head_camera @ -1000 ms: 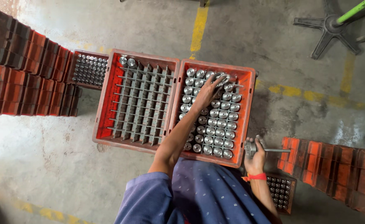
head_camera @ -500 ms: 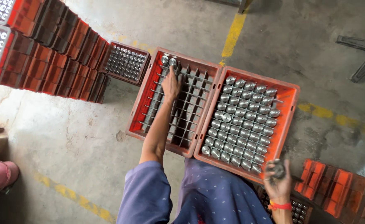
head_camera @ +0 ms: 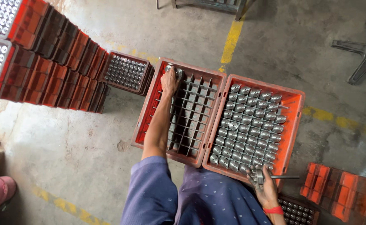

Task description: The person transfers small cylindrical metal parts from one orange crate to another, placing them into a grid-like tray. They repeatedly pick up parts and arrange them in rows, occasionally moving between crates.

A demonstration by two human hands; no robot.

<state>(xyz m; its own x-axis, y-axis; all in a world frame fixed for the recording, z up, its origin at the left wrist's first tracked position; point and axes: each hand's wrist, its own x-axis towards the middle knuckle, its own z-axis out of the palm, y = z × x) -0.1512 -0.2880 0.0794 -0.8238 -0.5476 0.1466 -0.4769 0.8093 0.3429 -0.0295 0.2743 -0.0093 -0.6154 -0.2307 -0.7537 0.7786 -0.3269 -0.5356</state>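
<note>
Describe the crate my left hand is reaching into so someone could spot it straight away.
Two orange crates sit side by side on the concrete floor in front of the person. It is the left crate, where the left hand rests at the far corner. Unlike the right crate, its grid is nearly empty.

head camera looks steeply down, close above two orange crates [head_camera: 293,125].

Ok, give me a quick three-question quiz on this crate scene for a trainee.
1. True or false: the left hand reaches into the far corner of the nearly empty crate.
2. Which crate is full of metal parts: A, the right crate, or B, the left one?
3. What does the right hand hold?

Key: 1 true. 2 A. 3 A metal tool with a handle, held at the full crate's near edge.
</note>
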